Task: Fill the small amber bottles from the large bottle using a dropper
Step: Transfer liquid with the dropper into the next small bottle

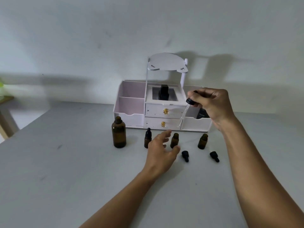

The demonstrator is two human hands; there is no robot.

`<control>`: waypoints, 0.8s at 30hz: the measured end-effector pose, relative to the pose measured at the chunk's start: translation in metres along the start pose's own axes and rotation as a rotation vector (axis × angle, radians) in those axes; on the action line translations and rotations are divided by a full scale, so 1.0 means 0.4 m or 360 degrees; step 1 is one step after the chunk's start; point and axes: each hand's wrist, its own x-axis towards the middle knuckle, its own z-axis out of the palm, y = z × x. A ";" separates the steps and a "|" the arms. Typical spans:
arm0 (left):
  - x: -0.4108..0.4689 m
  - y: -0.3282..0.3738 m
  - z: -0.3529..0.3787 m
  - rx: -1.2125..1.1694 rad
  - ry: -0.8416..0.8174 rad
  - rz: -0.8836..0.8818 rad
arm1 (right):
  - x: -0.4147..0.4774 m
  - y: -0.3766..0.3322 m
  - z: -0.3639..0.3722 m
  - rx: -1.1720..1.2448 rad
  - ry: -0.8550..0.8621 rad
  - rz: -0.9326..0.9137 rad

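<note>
The large amber bottle stands uncapped on the grey table, left of three small amber bottles. The leftmost small bottle carries a black dropper cap. The middle small bottle and the right small bottle are uncapped. My right hand is raised above them, pinching the black bulb of a dropper whose glass tube slants down to the left. My left hand hovers with fingers apart, partly in front of the leftmost and middle small bottles, holding nothing.
Two black dropper caps lie on the table in front of the small bottles. A white drawer organiser with a mirror stands behind, against the wall; a dark object sits in its top and a dark jar in its right bin.
</note>
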 end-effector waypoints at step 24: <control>0.081 -0.052 0.020 -0.0023 0.0026 -0.0037 | 0.006 0.074 0.033 -0.0195 -0.0119 0.0090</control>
